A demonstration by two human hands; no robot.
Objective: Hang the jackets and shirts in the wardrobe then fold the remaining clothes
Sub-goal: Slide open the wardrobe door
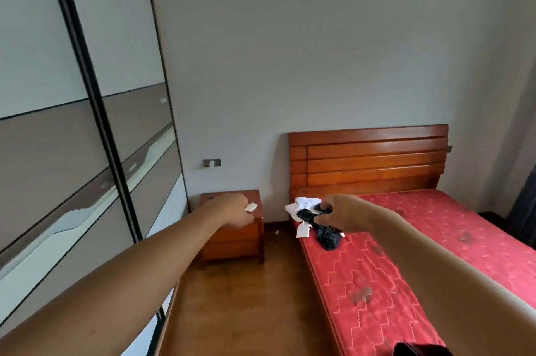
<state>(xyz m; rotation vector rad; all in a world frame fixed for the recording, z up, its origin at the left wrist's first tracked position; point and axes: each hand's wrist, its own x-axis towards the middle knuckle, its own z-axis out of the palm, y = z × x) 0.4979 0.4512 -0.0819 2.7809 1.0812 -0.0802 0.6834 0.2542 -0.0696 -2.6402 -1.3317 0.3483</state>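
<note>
Both curled: left hand, right hand (holding anything? cannot tell); black garment on red mattress.

Grey wall backs a wooden nightstand and a red-mattressed wooden bed on brown floor.

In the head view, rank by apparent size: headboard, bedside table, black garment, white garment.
1. headboard
2. bedside table
3. black garment and white garment look alike in size; the white one is partly hidden, so I won't rank them.
</note>
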